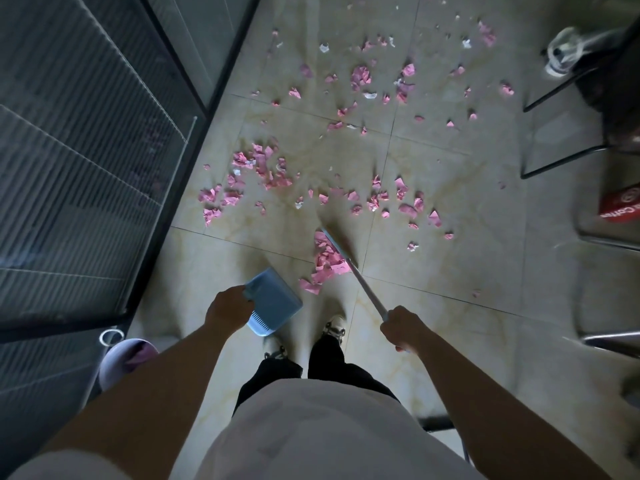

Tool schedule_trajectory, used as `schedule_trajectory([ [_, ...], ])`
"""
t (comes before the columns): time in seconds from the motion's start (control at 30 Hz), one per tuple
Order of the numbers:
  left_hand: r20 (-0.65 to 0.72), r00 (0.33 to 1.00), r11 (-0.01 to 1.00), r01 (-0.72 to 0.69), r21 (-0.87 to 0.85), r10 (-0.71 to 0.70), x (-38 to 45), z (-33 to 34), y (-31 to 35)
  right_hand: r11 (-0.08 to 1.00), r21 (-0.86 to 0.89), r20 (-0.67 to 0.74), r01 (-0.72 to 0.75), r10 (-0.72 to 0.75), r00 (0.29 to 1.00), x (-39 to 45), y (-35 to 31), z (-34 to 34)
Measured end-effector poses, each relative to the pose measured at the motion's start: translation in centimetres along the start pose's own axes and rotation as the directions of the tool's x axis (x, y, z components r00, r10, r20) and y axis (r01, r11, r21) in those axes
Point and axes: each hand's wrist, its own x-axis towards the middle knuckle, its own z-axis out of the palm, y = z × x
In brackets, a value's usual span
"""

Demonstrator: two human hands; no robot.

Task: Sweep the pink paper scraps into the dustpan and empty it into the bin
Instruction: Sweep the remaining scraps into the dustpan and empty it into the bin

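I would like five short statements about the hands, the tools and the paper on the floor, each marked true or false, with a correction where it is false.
1. The left hand holds the blue dustpan. True.
2. The right hand is empty. False: it grips the broom handle.
3. All the pink scraps are already inside the dustpan. False: they lie scattered over the tiled floor, and none show in the dustpan.
4. A small pile of scraps lies beside the broom head, in front of the person's shoes. True.
5. The dustpan rests flat on the floor against the pile. False: it is held apart from the pile, to its left.
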Motion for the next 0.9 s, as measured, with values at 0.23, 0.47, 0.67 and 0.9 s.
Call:
schedule_trajectory([
  [0.23,-0.013,0.998,0.992,0.051,-0.118,-0.053,-0.6,0.3,-1.8,0.996,-0.085,0.043,-0.021,0.025,0.999,-1.2,-1.9,2.4],
  [0.47,0.056,0.995,0.976,0.097,-0.194,-0.088,-1.7,0.5,-4.5,0.989,-0.147,0.088,0.003,0.011,0.996,-2.8,-4.3,7.6],
  [0.67,0.095,0.993,0.974,0.095,-0.207,-0.076,-2.6,0.9,-6.0,0.989,-0.145,0.129,0.042,-0.023,0.991,-4.9,-5.6,9.6],
  [0.9,0.090,0.993,0.968,0.096,-0.231,-0.077,-2.7,1.1,-5.8,0.992,-0.114,0.139,0.049,-0.032,0.990,-7.6,-6.6,8.9],
])
